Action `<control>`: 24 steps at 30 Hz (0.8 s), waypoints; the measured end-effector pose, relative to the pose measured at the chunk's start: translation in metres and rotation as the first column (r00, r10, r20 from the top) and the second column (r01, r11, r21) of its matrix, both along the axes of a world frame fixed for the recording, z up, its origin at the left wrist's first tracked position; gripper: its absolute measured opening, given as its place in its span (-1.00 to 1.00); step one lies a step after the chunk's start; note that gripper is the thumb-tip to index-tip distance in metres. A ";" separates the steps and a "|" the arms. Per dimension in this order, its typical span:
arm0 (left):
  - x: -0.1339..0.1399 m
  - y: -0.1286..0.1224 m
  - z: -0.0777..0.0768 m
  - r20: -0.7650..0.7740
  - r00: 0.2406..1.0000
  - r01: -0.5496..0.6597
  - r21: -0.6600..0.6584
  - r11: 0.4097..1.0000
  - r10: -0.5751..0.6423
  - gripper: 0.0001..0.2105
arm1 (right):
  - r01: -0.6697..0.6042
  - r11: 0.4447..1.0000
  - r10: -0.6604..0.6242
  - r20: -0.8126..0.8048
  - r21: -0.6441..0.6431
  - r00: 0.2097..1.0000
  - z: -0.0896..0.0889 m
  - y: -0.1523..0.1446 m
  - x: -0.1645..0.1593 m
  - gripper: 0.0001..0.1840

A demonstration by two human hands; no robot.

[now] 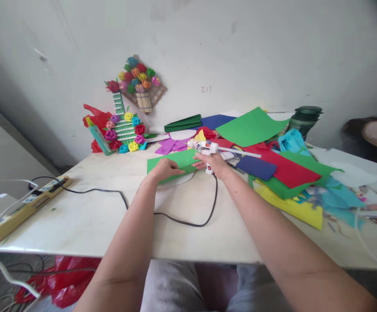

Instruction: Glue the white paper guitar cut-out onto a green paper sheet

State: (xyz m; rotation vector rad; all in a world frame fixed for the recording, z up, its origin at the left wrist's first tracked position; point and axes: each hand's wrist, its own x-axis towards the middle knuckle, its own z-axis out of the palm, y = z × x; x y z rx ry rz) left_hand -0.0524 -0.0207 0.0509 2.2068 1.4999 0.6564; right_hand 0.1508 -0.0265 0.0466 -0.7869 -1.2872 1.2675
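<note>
A green paper sheet point(172, 164) on the table point(110, 216) is pressed flat by the left hand point(166, 168). A white glue gun point(204, 149) seems gripped by the right hand point(214, 164), touching the sheet's edge.

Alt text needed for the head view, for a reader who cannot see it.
Both hands rest on a green paper sheet on a white table: the left hand lies flat on it, and the right hand is beside a glue gun. Loose coloured paper is piled to the right, with paper flower crafts against the wall.
</note>
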 end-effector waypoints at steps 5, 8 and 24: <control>-0.001 0.002 -0.002 -0.016 0.999 -0.031 0.002 1.000 0.031 -0.61 | 0.009 1.000 -0.009 0.017 0.022 1.000 -0.001 0.001 -0.001 -0.65; 0.000 0.002 0.000 -0.035 0.999 -0.039 0.005 0.999 0.039 -0.60 | 0.015 1.000 -0.016 0.027 0.024 1.000 -0.002 0.001 -0.002 -0.68; -0.010 -0.005 0.002 -0.003 0.999 -0.039 -0.078 0.996 0.039 -0.59 | 0.025 0.999 -0.027 -0.078 -0.021 0.997 -0.007 0.004 0.001 -0.60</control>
